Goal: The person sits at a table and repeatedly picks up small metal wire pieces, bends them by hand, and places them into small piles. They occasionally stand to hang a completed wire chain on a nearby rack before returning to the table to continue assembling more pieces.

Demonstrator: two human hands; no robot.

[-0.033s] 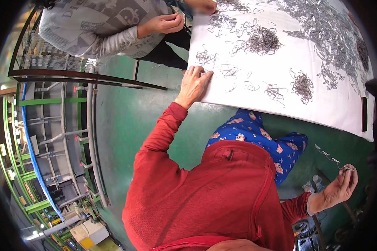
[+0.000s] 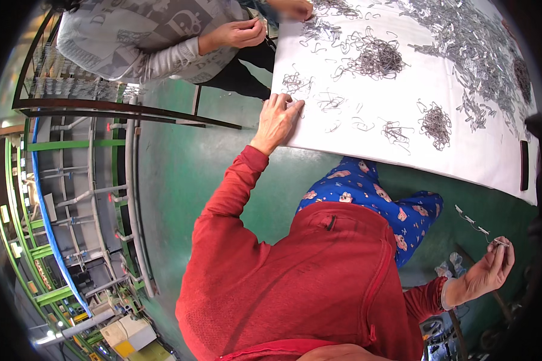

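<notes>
2 hands apart: left hand (image 2: 278,122) lies flat, fingers spread, on the worktop (image 2: 500,165) edge; right hand (image 2: 485,274) pinches a wire clip (image 2: 480,230).

Factory floor or small-parts workshop. Green painted floor (image 2: 180,174) runs through the middle. At 12 to 2 o'clock a white-covered worktable (image 2: 464,162) is strewn with heaps of bent metal wire clips (image 2: 376,59) and loose grey metal pieces (image 2: 470,42). At 9 o'clock stand green-framed metal racks (image 2: 18,198) with grey pipes (image 2: 132,204) and a blue hose (image 2: 45,216); a dark metal rail (image 2: 120,109) crosses at 10 o'clock. A co-worker's hand (image 2: 241,33) handles clips at the table edge at 11 o'clock.
</notes>
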